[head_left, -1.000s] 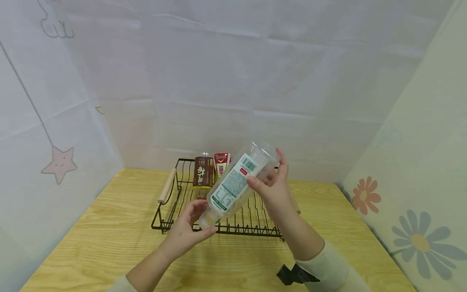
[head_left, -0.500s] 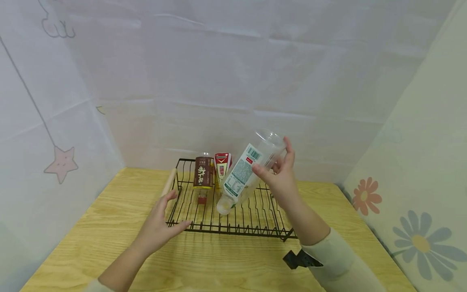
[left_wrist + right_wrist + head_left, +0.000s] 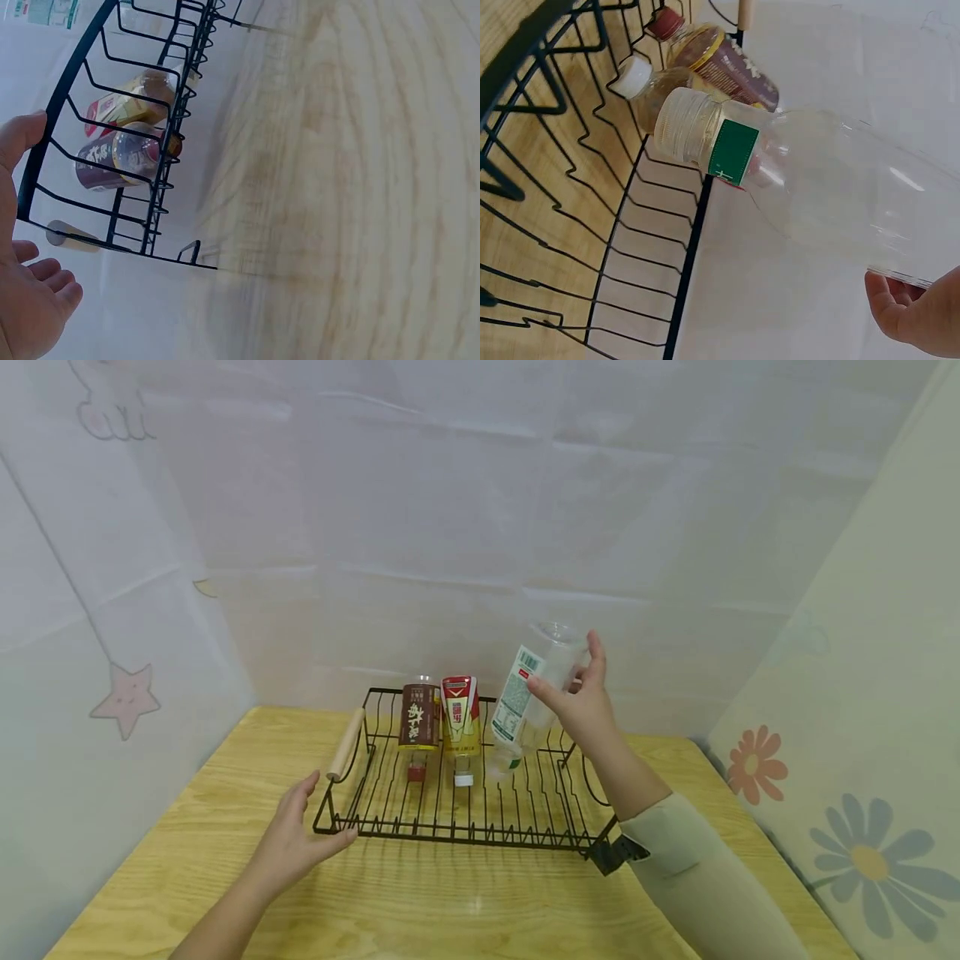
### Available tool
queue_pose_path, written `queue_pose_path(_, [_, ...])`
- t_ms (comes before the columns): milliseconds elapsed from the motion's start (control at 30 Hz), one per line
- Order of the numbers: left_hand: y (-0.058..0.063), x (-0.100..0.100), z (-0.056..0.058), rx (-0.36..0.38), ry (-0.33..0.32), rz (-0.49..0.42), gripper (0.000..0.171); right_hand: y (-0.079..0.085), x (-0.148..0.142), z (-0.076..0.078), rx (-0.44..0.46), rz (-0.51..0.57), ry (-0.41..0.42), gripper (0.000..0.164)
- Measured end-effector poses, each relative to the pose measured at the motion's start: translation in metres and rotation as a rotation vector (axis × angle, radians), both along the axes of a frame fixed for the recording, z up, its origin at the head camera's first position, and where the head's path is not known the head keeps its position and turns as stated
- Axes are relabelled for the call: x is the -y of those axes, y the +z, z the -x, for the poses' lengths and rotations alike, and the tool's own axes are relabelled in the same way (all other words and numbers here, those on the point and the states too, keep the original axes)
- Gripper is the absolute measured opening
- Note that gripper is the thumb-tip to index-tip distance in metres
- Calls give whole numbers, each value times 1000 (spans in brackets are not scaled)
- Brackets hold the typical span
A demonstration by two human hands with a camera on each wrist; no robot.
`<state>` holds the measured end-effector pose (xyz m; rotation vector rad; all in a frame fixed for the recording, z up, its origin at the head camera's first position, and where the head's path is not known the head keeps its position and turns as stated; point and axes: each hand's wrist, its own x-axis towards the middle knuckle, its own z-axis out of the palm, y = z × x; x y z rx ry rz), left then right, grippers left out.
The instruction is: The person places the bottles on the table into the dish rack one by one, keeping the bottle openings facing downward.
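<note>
My right hand [image 3: 588, 714] grips the base end of a large clear plastic bottle [image 3: 517, 702] with a white and green label. The bottle tilts cap-down above the right half of a black wire rack [image 3: 465, 839]. In the right wrist view, its clear cap [image 3: 679, 124] points toward the rack. Two smaller bottles lie cap-forward in the rack: one brown-labelled [image 3: 420, 714] with a red cap, the other red-and-yellow-labelled [image 3: 461, 718] with a white cap. At the rack's front left corner, my left hand [image 3: 296, 843] holds nothing, fingers spread; whether its thumb touches the wire I cannot tell.
The rack has a wooden handle [image 3: 347, 743] on its left side and stands on a wood-grain table [image 3: 480, 902]. A pale cloth backdrop [image 3: 420, 527] rises behind the table, with printed side panels left and right.
My left hand has let go of the clear bottle's cap end and drawn back left. My right hand has carried the bottle right and turned it steeper, uncovering the red-and-yellow-labelled bottle.
</note>
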<state>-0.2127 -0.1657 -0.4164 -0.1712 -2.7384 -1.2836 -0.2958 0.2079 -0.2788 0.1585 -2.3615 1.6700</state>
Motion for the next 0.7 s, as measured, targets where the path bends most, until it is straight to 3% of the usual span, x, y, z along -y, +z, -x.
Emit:
queue_pose_path(400, [-7, -9, 2, -23, -24, -125, 112, -19, 1, 33, 67, -33, -38, 111])
queue_pose_path(700, [-4, -13, 3, 30, -7, -82, 115, -24, 2, 48, 106, -92, -69, 111])
